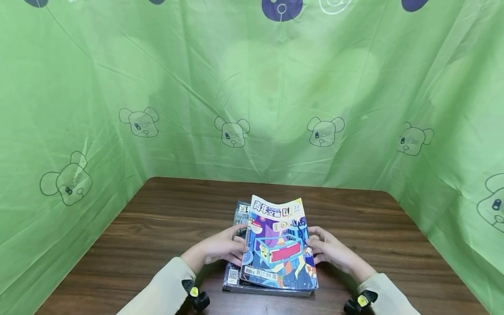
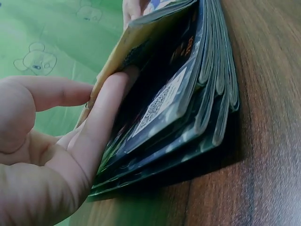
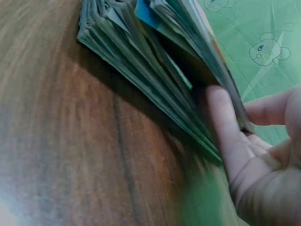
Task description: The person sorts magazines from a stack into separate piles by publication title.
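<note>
A colourful magazine [image 1: 277, 245] with a white title band lies askew over a stack of dark-covered magazines [image 1: 232, 276]. My left hand [image 1: 226, 246] pinches its left edge. In the left wrist view, one digit of that hand [image 2: 70, 136] reaches under the top magazine [image 2: 136, 47] and another rests on its outer side. My right hand [image 1: 328, 249] grips the right edge the same way; a digit of it [image 3: 221, 108] sits between the top magazine and the stack [image 3: 136, 70]. Along both edges the top magazine is raised off those below.
The stack stands on a brown wood-grain table [image 1: 173, 210] near its front edge. A green curtain [image 1: 275, 87] printed with bear faces encloses the back and both sides. On each wrist sits a small black camera [image 1: 201, 301].
</note>
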Tool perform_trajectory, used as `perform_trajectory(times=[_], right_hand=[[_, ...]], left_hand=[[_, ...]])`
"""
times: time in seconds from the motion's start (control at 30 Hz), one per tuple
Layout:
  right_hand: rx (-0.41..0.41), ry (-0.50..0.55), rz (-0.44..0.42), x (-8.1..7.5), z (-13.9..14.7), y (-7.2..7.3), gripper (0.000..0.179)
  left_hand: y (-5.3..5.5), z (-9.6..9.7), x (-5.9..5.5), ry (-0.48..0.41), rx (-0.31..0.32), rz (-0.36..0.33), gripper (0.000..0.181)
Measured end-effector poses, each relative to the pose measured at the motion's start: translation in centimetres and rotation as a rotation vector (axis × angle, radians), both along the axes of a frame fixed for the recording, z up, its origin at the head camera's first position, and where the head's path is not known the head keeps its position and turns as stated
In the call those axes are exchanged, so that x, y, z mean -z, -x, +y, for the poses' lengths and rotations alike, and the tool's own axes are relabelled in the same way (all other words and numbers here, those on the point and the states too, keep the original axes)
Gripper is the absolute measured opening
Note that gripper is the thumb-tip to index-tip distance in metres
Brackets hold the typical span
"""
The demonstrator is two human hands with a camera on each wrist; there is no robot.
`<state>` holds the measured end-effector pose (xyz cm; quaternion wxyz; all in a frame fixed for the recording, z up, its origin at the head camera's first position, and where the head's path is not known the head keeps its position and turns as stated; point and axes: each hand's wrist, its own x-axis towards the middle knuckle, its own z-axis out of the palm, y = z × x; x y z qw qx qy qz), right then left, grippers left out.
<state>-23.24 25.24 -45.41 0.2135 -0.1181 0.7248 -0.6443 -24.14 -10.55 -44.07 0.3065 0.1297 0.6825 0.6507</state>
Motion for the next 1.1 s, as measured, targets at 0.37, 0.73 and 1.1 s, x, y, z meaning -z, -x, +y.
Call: perform_trajectory(times=[0.37,0.73,1.1], right_hand=[[0.062,0.018,0.06,-0.4,0.9,-0.2,0.056],[0.087,0.025,0.019,-0.5,3.0,-0.3,0.057],[0.081,0.018,0.047,-1.1,5.8,-0.5,0.057]], left_hand=[[0.3,1.0,0.5,-0.055,-0.012,0.005,0.087],[0.0,3.4,0.8,-0.091,-0.035,-0.007,0.086],[-0.3,6.8,0.8,-0.114,-0.096,0.007,0.084]])
